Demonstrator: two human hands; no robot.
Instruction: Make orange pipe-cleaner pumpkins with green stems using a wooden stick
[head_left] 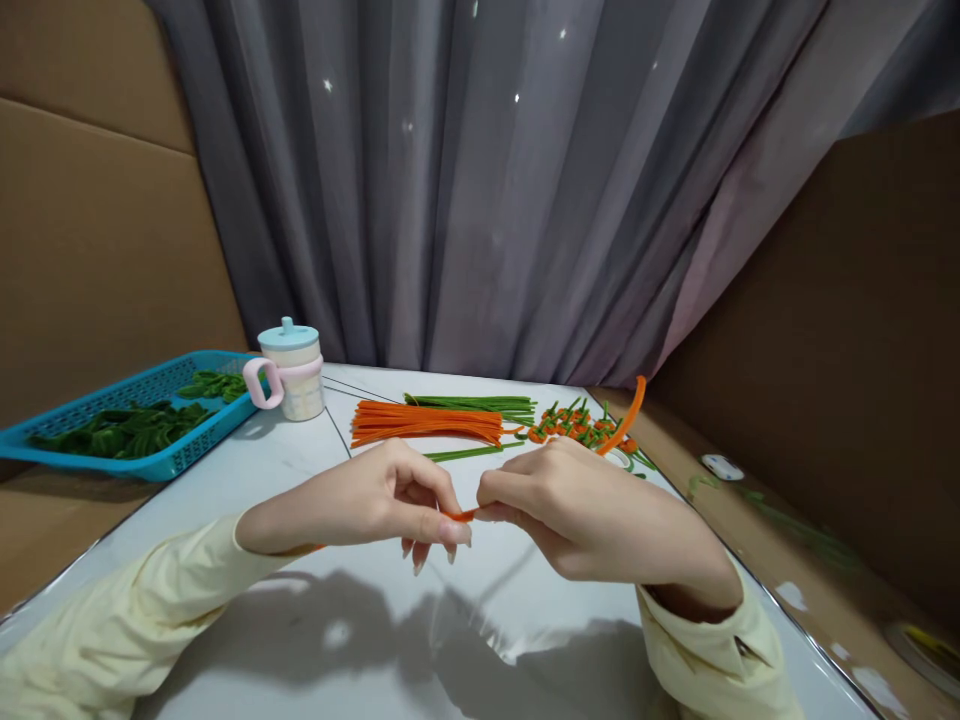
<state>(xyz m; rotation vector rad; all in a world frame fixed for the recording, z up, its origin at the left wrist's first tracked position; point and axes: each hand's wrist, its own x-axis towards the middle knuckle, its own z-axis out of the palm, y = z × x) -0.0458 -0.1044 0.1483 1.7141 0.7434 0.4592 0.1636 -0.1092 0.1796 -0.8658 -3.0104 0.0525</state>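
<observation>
the grey curtain [480, 180] hangs behind the white tabletop [300, 470], with brown cardboard walls to either side. at far left a blue tray [161, 460] holds green leaf pieces, and just beside it stands a small cup [294, 372] with a pink handle. farther back in the middle lie a bundle of orange stems [427, 422] and a bundle of green stems [472, 403], both with their long axis running left to right; to their right sits a cluster of small orange-and-green pieces [574, 425].

both hands meet above the tabletop's near half. the left hand [375, 500] and the right hand [577, 510] each pinch one orange stem [626, 418]: a short bit shows between the fingertips, then it passes through the right hand and its free end curves up and away to the right. so the stem's length lies mostly on the right hand's side, and the left hand grips only its near tip.
</observation>
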